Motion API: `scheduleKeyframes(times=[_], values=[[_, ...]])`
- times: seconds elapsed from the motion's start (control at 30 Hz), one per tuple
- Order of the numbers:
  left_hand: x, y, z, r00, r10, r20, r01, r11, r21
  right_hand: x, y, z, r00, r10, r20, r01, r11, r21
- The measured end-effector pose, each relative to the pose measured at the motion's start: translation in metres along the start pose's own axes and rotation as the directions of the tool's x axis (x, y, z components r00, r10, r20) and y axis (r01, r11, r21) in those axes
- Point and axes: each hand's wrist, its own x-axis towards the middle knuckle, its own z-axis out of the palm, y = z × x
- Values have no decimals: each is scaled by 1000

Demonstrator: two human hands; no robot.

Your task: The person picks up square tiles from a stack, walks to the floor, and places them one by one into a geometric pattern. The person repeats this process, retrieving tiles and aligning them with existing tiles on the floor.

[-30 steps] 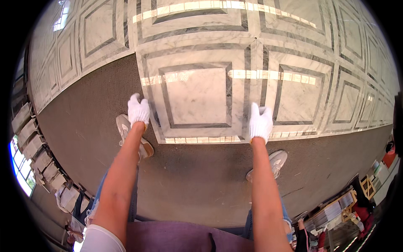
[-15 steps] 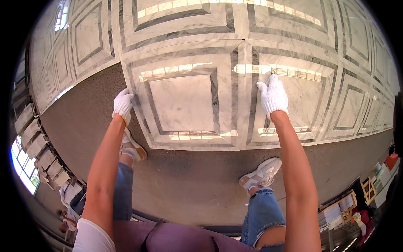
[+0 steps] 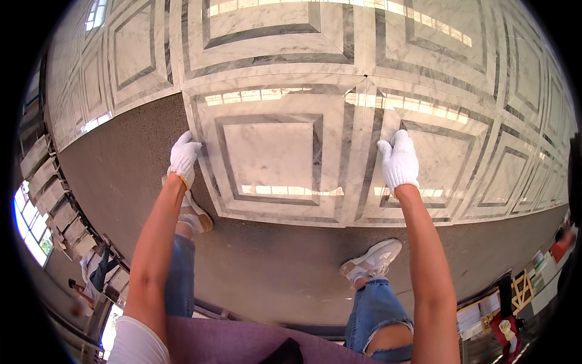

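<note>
A large square marble floor tile [image 3: 273, 164] with a grey inlaid frame lies at the edge of the laid marble, next to the bare grey screed [image 3: 260, 273]. My left hand [image 3: 183, 156], in a white glove, rests on the tile's left edge with fingers apart. My right hand [image 3: 398, 159], also white-gloved, lies flat on the marble just right of the joint between this tile and the neighbouring one. Neither hand holds anything. My two feet in pale sneakers [image 3: 371, 262] stand on the screed below the tile.
Patterned marble tiles [image 3: 424, 73] cover the floor ahead and to both sides. Stacked crates or boxes [image 3: 54, 200] line the left rim. A wooden frame and stacked sheets [image 3: 515, 291] sit at the lower right, with a blurred person at the far right edge.
Both hands have spread further apart and moved forward onto the marble: the left to the tile's left edge, the right past the joint. My feet have widened their stance.
</note>
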Motion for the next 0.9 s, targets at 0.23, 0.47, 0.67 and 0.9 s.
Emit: scheduleKeyframes(times=[0.23, 0.47, 0.67, 0.9], values=[[8, -4, 0, 984, 166, -68, -159, 982, 103, -1, 10, -4, 999, -26, 28, 24, 995, 94], [27, 27, 4, 875, 452, -172, -314, 802, 509, -1, 2, -9, 997, -14, 73, 5, 992, 123], [47, 18, -6, 976, 152, -155, -137, 985, 104, 1, 0, -2, 999, -17, 39, 15, 999, 41], [35, 42, 6, 994, 110, -21, -103, 973, 207, -1, 8, -3, 999, -24, 41, 24, 1000, -6]])
